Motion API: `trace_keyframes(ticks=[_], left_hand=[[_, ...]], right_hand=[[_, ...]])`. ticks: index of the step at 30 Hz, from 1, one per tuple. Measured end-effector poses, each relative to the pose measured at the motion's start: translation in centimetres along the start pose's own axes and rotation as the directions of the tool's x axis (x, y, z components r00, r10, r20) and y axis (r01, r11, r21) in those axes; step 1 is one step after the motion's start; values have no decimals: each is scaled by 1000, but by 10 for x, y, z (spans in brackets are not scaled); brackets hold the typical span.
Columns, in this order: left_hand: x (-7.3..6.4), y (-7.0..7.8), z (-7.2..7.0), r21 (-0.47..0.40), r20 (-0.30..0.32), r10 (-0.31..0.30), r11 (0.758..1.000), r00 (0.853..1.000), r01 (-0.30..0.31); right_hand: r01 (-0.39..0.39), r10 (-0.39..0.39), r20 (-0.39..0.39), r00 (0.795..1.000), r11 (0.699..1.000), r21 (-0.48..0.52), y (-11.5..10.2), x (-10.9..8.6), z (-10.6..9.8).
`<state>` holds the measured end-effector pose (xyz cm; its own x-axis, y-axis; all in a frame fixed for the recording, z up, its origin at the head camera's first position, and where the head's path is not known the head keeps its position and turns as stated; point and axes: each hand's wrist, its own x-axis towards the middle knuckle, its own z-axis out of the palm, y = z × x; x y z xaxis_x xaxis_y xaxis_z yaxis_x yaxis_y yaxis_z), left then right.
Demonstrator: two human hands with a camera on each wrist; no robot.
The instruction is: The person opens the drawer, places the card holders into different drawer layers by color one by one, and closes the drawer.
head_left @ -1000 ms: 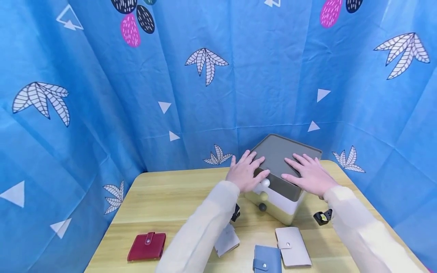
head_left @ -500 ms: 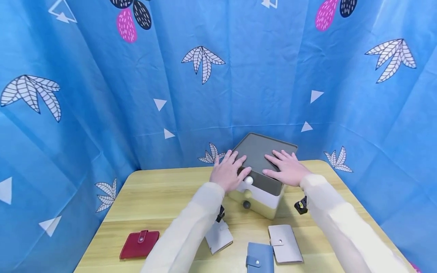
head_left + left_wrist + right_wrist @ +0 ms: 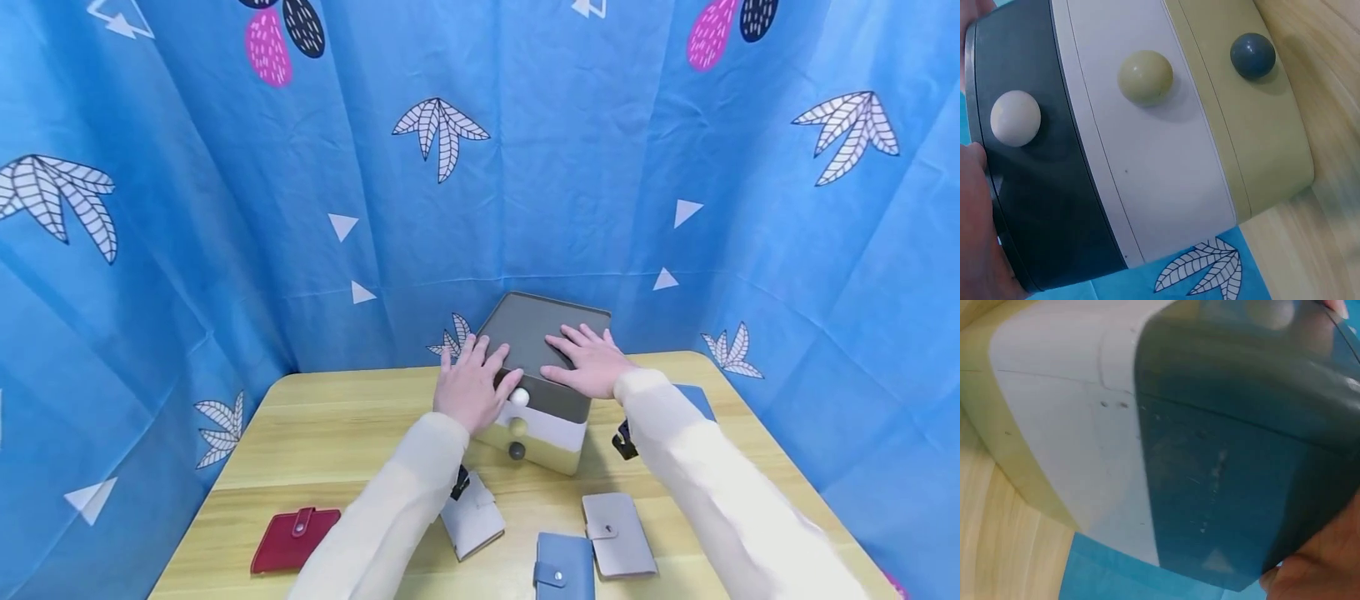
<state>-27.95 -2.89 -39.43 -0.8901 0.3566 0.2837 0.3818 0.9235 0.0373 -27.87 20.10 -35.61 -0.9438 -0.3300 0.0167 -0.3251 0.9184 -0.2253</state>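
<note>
Clearly, the box (image 3: 547, 396) sits toward the back of the wooden table (image 3: 352, 425), turned a bit, with three fronts stacked up. The top front (image 3: 1054, 206) is dark grey, the middle front (image 3: 1154, 162) is white, and the bottom front (image 3: 1269, 134) is yellow-green. Each one has a round knob: a white knob (image 3: 1015, 119) on the grey, a yellow-green knob (image 3: 1145, 77) on the white, and a dark knob (image 3: 1252, 56) on the yellow-green.

Both hands rest on the box. The left hand (image 3: 471, 390) has its fingers spread over the near left edge. The right hand (image 3: 588, 364) lies on the flat grey top, fingers straight and spread.

Up close, the left wrist view shows thin lines between the fronts and a tiny dot on the white. Only the right wrist view shows the box's side, with little dark specks on the white and scuffs on the shiny dark part. I can't tell there how the right fingers lie.

Nearer the person are a red wallet (image 3: 292, 540), a pale wallet (image 3: 474, 523), a blue wallet (image 3: 565, 567) and a grey wallet (image 3: 618, 536). The blue curtain (image 3: 562, 208) has leaves and triangles.
</note>
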Motion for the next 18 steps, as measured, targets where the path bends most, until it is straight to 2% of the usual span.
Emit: trace_keyframes(ticks=[6,11,18], left_hand=[[-7,-6,0,18,-28,-48,999,998,48],[-11,-7,1,-1,-59,-98,995,993,98],[-12,-7,3,-2,-92,-119,993,989,119]], right_hand=[[-6,6,3,1000,1000,-13,-10,13,5],[37,-37,-27,999,999,-15,-10,25,10],[47,-47,-20,999,999,-4,-7,33,11]])
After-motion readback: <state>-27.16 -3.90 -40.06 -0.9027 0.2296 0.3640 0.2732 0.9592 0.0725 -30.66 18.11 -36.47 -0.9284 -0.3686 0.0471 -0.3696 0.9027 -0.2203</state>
